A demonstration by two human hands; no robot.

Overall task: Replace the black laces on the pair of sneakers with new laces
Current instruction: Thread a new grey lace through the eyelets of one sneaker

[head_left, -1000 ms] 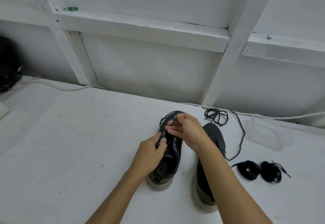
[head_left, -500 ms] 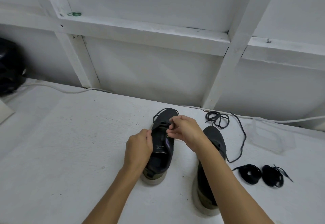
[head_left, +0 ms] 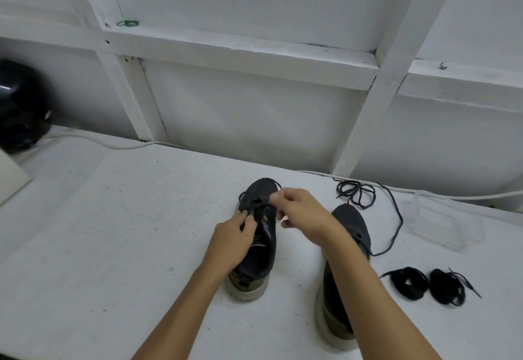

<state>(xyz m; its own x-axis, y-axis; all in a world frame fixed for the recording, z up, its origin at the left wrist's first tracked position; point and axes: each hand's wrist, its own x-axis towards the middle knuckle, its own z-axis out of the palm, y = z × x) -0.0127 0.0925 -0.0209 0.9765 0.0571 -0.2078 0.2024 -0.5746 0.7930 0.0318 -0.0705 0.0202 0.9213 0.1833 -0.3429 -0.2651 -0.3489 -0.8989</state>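
Two dark grey sneakers stand on the white table, toes pointing away from me. My left hand (head_left: 232,242) grips the left sneaker (head_left: 256,263) at its eyelet row. My right hand (head_left: 301,215) pinches the black lace (head_left: 256,199) over that sneaker's toe end. The right sneaker (head_left: 349,226) lies partly under my right forearm. A loose black lace (head_left: 357,193) trails from behind it towards the wall. Two coiled black lace bundles, one (head_left: 410,282) beside the other (head_left: 447,286), lie at the right.
A clear plastic box (head_left: 441,218) sits at the far right by the wall. A white cable (head_left: 107,143) runs along the wall's foot. A black rounded object (head_left: 19,107) stands at the far left. The white framed wall (head_left: 254,110) closes off the back.
My view has shifted a little, so the sneakers appear further left. My right hand stays on the lace near the toe; my left hand has slid along the sneaker's side.
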